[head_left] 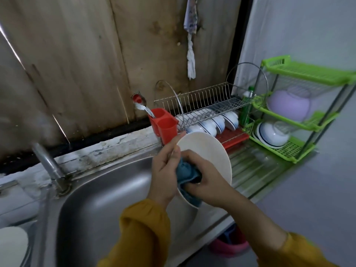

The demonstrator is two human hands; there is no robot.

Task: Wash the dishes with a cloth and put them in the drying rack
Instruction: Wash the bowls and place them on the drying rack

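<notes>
Plate (210, 151) and cloth (185, 170) are held together over the right side of the steel sink (100, 199), just in front of me. The plate is cream-white and plain, tipped up on its edge with its face turned towards the person. The left hand (165, 170) grasps it by the left rim, fingers curled behind and thumb in front. The right hand (208, 180) is clenched round the blue cloth, bunching it and pressing it against the lower part of the plate's face. Both arms wear mustard sleeves (142, 228).

Behind the plate, against the wooden wall, stands the wire drying rack (202, 101). Its upper tier shows only bare wires; on the lower tier a row of white bowls with blue rings (212, 124) leans over a red drip tray (235, 137). A red cutlery holder (165, 124) hangs at the rack's left end with spoons (141, 106) sticking out of it. A green bottle (245, 112) stands at the right end, its label too blurred to read.

Further right is a green plastic shelf (308, 74) with a lilac bowl (289, 105) on the middle level and a blue-rimmed white bowl (269, 133) upturned on the bottom one. The tap (48, 164) rises at the sink's left corner, and another white dish (11, 245) lies at the lower left edge. A patterned rag (190, 35) hangs on the wall.
</notes>
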